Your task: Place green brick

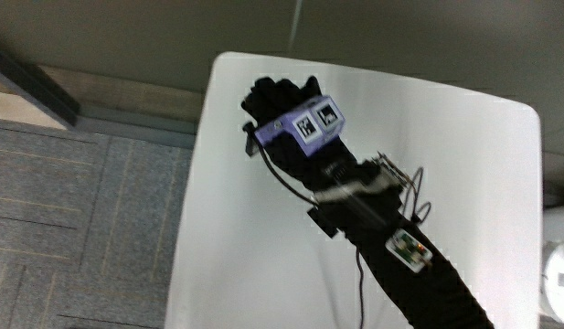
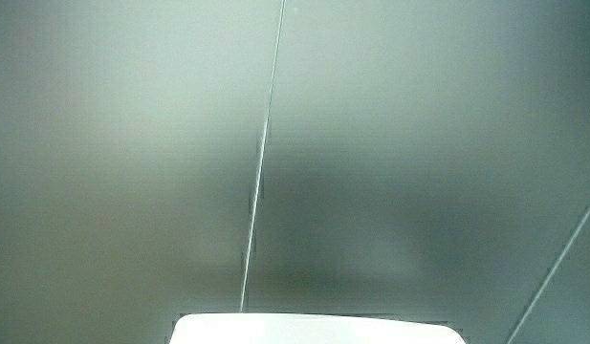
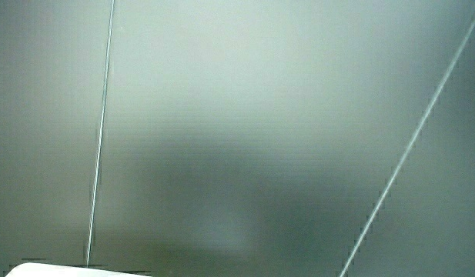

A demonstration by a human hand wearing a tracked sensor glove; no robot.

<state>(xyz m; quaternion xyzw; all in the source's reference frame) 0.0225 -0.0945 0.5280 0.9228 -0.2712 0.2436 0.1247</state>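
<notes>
Hand (image 1: 286, 114), black glove, patterned cube on back, mid-frame over white table (image 1: 464, 183) near its edge. Grip hidden: cannot tell whether green brick held. Side views: mostly pale wall. Lower slowly, set brick flat, clear of edge.

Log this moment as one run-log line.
hand: over white table, near its edge farthest from the person | green brick: not visible | patterned cube: on the hand's back | side views: pale wall, table edge only

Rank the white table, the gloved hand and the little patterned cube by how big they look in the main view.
1. White table, largest.
2. Hand.
3. Patterned cube on the hand's back, smallest.
The hand is nearer the camera than the table, so it looks somewhat enlarged.
</notes>
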